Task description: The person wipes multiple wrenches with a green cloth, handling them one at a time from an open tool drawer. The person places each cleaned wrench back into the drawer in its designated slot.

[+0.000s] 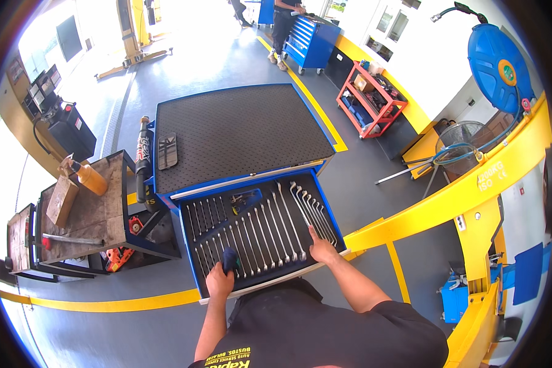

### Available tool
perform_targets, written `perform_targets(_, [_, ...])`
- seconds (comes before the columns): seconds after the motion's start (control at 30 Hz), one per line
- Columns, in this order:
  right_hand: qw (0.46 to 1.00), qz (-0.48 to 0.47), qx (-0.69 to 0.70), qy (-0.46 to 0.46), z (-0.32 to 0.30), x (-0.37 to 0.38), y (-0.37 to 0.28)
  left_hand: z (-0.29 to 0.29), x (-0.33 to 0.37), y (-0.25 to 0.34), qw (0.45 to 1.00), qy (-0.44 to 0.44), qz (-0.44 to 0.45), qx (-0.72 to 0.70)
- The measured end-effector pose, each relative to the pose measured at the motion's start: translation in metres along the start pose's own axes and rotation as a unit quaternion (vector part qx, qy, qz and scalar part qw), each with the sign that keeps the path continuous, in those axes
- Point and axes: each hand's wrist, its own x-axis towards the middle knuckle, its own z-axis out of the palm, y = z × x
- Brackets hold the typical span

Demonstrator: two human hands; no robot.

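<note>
A blue tool cabinet's drawer (343, 252) is pulled out in front of me. Rows of combination wrenches (270, 230) lie by size in its dark insert, with offset ring wrenches (310, 208) at the right side. My left hand (219, 282) is closed at the drawer's front left around a dark blue, round-topped object (230, 260); its kind I cannot make out. Over the drawer's front right corner is my right hand (323, 251), its index finger stretched toward the offset wrenches and nothing visible in it. A small blue-and-yellow item (244, 199) sits in the insert's upper part.
A dark flat case (167, 151) lies on the cabinet's black mat (239, 132). To the left stands a worn bench (104, 214) with an orange spray bottle (91, 178). A yellow lift arm (411, 218) crosses at right. Beyond are a red cart (374, 104) and another person (282, 27).
</note>
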Motion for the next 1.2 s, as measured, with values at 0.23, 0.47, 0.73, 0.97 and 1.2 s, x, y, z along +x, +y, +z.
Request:
perform_targets(0.23, [0.996,-0.008,-0.083,0.015,-0.004,-0.012,-0.01,-0.001,-0.001,-0.003,0.999,0.021,0.025,-0.015])
perform_targets(0.47, [0.993,-0.004,-0.099,0.057,-0.001,-0.019,-0.008,-0.001,0.002,0.0,1.0,0.012,0.025,-0.008])
perform_targets(0.73, [0.99,-0.101,0.025,0.099,0.01,0.0,0.02,0.004,-0.003,-0.012,0.999,0.01,0.004,0.034])
perform_targets(0.97, [0.972,-0.1,0.169,0.128,0.015,-0.018,0.046,0.005,0.01,0.0,1.0,-0.017,0.01,0.015])
perform_targets(1.2, [0.985,-0.091,0.005,0.149,0.025,-0.013,0.037,0.0,0.01,0.006,1.0,-0.01,0.006,0.016])
